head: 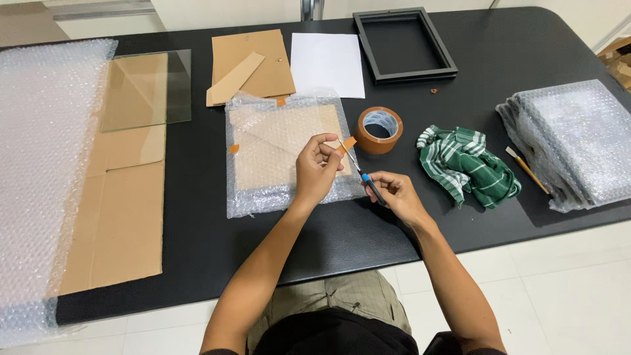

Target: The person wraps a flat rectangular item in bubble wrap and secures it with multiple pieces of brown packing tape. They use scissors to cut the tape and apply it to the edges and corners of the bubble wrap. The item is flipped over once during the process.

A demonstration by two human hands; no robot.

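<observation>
Right hand (396, 192) around one cutter (366, 179)

We see a black table (499, 59). Directly on it, left to right: bubble wrap sheet (39, 164), flat cardboard (121, 217) with a glass pane (148, 89) on top, brown backing board (253, 66), bubble-wrapped parcel (276, 154), white paper (327, 64), black frame (403, 45), brown tape roll (380, 129), green striped cloth (468, 164), brush (526, 169), stack of wrapped bundles (570, 141).

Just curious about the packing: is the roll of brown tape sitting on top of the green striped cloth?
No, the roll of brown tape lies on the black table, apart from the green striped cloth.
</observation>
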